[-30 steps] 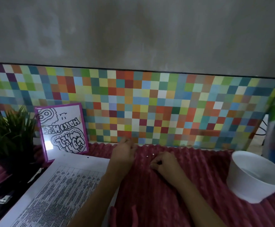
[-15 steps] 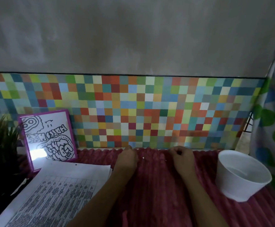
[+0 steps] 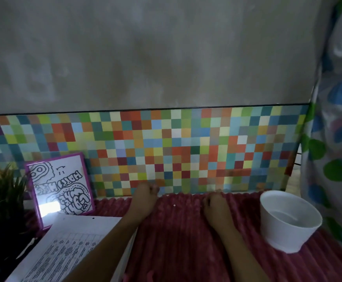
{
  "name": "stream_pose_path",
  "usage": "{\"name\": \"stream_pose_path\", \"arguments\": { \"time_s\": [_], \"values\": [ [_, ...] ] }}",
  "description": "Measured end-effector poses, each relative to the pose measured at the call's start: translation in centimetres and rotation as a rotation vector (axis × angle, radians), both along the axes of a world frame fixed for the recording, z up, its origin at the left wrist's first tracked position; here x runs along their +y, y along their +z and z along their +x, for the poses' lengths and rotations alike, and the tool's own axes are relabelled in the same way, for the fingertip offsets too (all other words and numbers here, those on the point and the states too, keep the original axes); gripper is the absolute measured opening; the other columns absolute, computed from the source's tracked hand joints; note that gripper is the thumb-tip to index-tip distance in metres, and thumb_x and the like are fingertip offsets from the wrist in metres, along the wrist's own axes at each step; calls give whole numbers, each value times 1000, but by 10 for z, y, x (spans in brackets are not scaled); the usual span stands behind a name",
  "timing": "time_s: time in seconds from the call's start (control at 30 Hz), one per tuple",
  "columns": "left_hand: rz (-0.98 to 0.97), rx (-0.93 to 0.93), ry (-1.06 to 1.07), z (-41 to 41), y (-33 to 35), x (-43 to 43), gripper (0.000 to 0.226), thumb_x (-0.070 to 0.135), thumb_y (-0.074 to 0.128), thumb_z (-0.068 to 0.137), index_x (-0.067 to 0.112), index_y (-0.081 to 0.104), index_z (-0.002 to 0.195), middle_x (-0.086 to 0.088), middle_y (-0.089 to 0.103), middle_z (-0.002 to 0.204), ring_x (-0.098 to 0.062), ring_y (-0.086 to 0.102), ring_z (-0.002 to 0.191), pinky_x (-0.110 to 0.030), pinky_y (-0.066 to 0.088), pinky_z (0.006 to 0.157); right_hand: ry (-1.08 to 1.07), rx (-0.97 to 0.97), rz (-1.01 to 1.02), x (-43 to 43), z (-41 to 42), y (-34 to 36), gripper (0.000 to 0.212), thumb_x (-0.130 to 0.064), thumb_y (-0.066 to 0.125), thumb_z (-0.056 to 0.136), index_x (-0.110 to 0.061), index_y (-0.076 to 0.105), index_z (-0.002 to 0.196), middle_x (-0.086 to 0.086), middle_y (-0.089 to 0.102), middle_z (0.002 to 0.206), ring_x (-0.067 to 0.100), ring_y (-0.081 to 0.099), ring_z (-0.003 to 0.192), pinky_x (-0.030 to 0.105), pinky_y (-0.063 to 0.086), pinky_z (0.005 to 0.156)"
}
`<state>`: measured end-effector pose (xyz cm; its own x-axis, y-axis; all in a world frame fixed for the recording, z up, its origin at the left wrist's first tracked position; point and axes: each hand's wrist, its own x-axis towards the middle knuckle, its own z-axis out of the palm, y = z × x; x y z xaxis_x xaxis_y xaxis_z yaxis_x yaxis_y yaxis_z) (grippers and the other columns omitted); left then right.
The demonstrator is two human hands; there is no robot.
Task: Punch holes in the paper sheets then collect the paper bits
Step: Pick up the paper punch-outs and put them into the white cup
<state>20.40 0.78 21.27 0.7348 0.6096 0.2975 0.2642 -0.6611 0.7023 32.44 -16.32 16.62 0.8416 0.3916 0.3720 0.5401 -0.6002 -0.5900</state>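
Maroon cloth [image 3: 176,241]: ribbed plush; bits can sink into the grooves and you'd miss them.
Bit [image 3: 174,205]: tiny white disc between your hands; light, so a careless sweep could flick it.
Left hand [image 3: 145,198]: fingers curled; can't tell if holding.
Right hand [image 3: 215,208]: same.
Bowl [image 3: 284,237]: white, thin-walled, near your right elbow; tip risk.
Sheets [image 3: 74,245]: printed, flat, left.

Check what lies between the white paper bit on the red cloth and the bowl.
Only the right hand rests on the cloth between the bit and the bowl. Nothing visible lies between the bit and that hand or the left hand.
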Motion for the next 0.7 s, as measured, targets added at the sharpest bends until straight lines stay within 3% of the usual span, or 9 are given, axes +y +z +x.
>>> {"name": "stream_pose_path", "arguments": {
  "time_s": [0.1, 0.23, 0.3, 0.37, 0.47, 0.57, 0.63, 0.7],
  "values": [
    [58, -153, -36, -2, 32, -25, 30, 12, 53, 95, -5, 65, 73, -13, 65, 76, -21, 62, 71, -29, 47, 66, -12, 110, 245, -19, 3, 45, 24, -4, 52, 91, -7, 52, 68, 5, 52, 68, 22, 51, 69, 21, 32, 55],
    [129, -214, -239, 18, 73, -76, 20, 18, 58, 93, 6, 62, 77, -4, 61, 84, -14, 56, 77, -24, 38, 69, -28, 24, 415, -88, 23, 117, 28, -8, 58, 89, -3, 57, 61, 13, 56, 59, 29, 57, 63, 31, 44, 61],
    [129, -233, -384, 36, 84, -108, 18, 16, 61, 91, 2, 64, 79, -2, 59, 82, -11, 55, 72, -19, 37, 65, -27, -16, 308, -131, 28, 135, 37, -6, 61, 88, -7, 49, 53, 5, 45, 49, 11, 49, 50, 21, 43, 54],
    [152, -230, -534, 53, 87, -144, 13, 13, 63, 89, 2, 69, 84, 0, 58, 82, -5, 53, 71, -15, 37, 66, -43, -37, 167, -162, 31, 140, 45, -4, 63, 85, -12, 40, 47, 0, 36, 45, 6, 37, 44, 21, 34, 49],
    [188, -221, -721, 75, 74, -187, 7, 9, 70, 80, 4, 75, 81, -5, 68, 82, 1, 55, 70, -13, 41, 66, -54, -6, 43, -187, 33, 127, 33, -1, 67, 81, -8, 55, 51, 11, 55, 53, 13, 45, 50, 27, 37, 55],
    [125, -216, -693, 89, 52, -211, 2, 7, 76, 71, 5, 77, 72, 0, 69, 71, 8, 56, 60, -8, 40, 58, -27, 37, -116, -196, 33, 108, 14, -3, 66, 84, 0, 70, 71, 10, 60, 63, 16, 51, 60, 27, 36, 59],
    [82, -176, -629, 95, 42, -215, 1, 7, 76, 73, 6, 77, 74, 6, 66, 69, 4, 56, 59, -16, 44, 61, -14, 64, -176, -200, 32, 100, 12, -5, 63, 86, -1, 74, 85, 10, 68, 76, 16, 57, 69, 24, 38, 59],
    [68, -131, -606, 98, 37, -213, 9, 2, 68, 79, 3, 77, 81, -3, 71, 80, -5, 59, 69, -25, 50, 70, -12, 79, -160, -205, 34, 96, 15, -4, 62, 86, -3, 76, 92, 9, 72, 86, 14, 60, 74, 18, 39, 58]
  ]
}}
